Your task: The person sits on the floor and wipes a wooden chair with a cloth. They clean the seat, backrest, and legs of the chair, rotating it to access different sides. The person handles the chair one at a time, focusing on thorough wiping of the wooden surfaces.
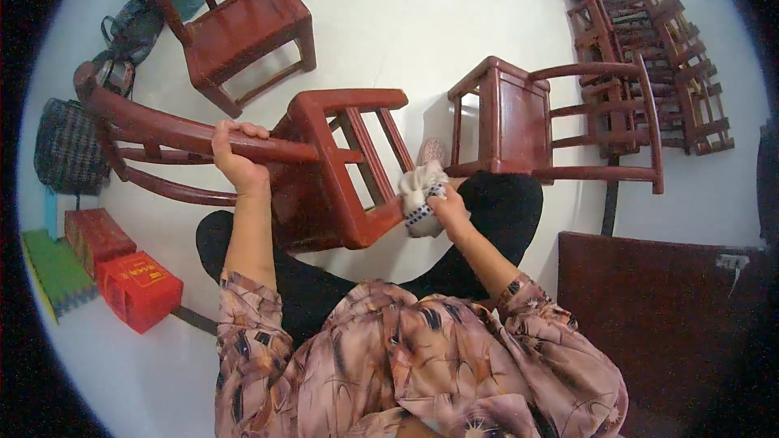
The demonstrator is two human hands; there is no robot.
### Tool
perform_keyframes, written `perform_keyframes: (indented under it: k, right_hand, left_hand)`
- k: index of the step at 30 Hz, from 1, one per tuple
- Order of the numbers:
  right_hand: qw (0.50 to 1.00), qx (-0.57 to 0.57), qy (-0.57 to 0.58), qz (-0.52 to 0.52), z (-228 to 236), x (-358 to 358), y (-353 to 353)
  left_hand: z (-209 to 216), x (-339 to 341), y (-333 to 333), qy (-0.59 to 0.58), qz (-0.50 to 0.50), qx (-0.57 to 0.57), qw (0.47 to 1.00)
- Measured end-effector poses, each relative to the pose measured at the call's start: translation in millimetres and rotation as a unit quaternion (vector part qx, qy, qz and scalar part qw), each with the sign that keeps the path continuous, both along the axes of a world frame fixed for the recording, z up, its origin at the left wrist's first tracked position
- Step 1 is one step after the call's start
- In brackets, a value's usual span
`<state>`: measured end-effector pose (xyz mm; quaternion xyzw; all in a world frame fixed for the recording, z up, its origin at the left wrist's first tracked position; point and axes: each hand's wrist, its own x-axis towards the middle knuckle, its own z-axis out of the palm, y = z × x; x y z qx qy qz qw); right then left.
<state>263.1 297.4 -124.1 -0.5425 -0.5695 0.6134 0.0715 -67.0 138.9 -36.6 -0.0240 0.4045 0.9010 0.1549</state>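
Pale floor point(365, 40) gleams out past the left hand point(237, 158), which is curled round a curved post of the chair point(304, 203): tilted, glossy red-brown wood, its seat between both hands. The right hand point(449, 209) is closed on a crumpled, check-edged white cloth point(415, 188); beyond it is a second chair point(519, 126).

Dark-printed pinkish-brown shirt point(389, 357), matching sleeves point(247, 332), black trousers point(507, 207)
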Motion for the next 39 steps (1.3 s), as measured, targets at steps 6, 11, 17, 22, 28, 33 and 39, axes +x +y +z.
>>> perform_keyframes:
  k: [6, 11, 17, 22, 28, 33, 39]
  right_hand:
    - [0.926, 0.310, -0.038, 0.213, 49, -6, -21]
    - [0.915, 0.354, -0.052, 0.189, 22, -21, 10]
    - [0.882, 0.323, -0.331, 0.090, -24, -5, 85]
    - [0.961, 0.140, 0.056, -0.231, -16, -5, 128]
    - [0.959, 0.099, 0.265, 0.028, 152, -40, 69]
    - [0.785, 0.444, 0.066, 0.427, 142, -82, -47]
    - [0.803, 0.474, 0.174, 0.317, 91, -83, -73]
  left_hand:
    - [-3, -9, -5, -0.042, 0.030, -0.011, 0.999]
    - [2, -6, -6, -0.038, 0.008, 0.023, 0.999]
    - [-1, -4, -1, -0.015, -0.016, 0.009, 1.000]
    - [2, -3, 1, -0.034, 0.006, -0.001, 0.999]
    - [1, -3, -5, -0.029, 0.009, 0.011, 0.999]
    - [3, 0, 6, 0.003, -0.013, 0.005, 1.000]
    - [-4, -4, -5, -0.016, -0.001, 0.014, 1.000]
